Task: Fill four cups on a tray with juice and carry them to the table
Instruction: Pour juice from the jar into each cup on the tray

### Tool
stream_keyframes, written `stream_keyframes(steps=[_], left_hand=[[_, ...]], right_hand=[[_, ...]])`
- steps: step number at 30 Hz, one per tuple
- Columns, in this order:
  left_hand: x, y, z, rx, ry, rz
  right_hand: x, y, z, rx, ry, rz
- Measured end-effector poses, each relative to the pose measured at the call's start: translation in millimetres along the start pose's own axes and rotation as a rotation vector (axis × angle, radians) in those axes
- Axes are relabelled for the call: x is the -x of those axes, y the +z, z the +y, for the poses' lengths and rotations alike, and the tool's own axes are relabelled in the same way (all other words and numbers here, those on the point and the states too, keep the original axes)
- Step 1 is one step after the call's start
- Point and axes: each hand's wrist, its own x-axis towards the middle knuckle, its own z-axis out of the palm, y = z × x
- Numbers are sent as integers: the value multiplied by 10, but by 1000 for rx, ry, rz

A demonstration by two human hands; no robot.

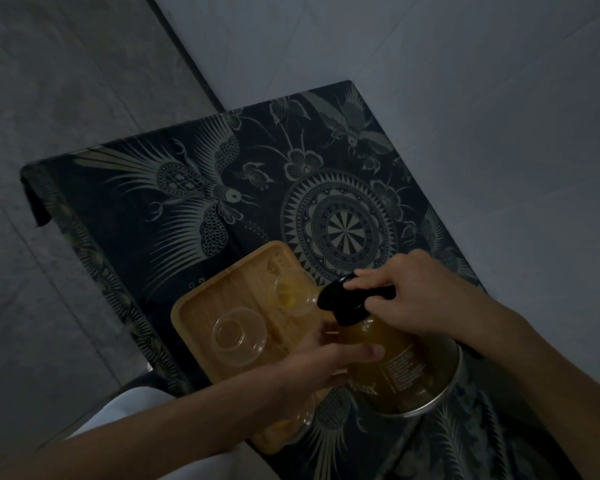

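Note:
A wooden tray (219,299) lies on a table covered with a dark patterned cloth (194,188). My right hand (426,299) grips the black handle of a glass jug (395,365) of orange juice, tilted left so its black lid (343,299) meets a clear cup (293,294) at the tray's far side. Yellow juice sits in that cup. My left hand (329,362) holds the jug's side from below. An empty clear cup (238,336) stands on the tray's left part. Another cup (298,422) with juice shows under my left forearm at the tray's near end.
The cloth-covered table reaches back to a pale wall (465,81) at the right. Grey floor (49,133) lies to the left beyond the table edge. A pale garment (118,414) shows at the lower left.

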Motion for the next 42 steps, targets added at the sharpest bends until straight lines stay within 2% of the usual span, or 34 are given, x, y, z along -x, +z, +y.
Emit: stream_keyframes(steps=[22, 42], left_hand=[[59, 83, 33, 13, -25, -71], [52, 110, 88, 45, -40, -88]], right_hand=[[25, -67, 38, -6, 13, -20], [-3, -161, -60, -34, 58, -105]])
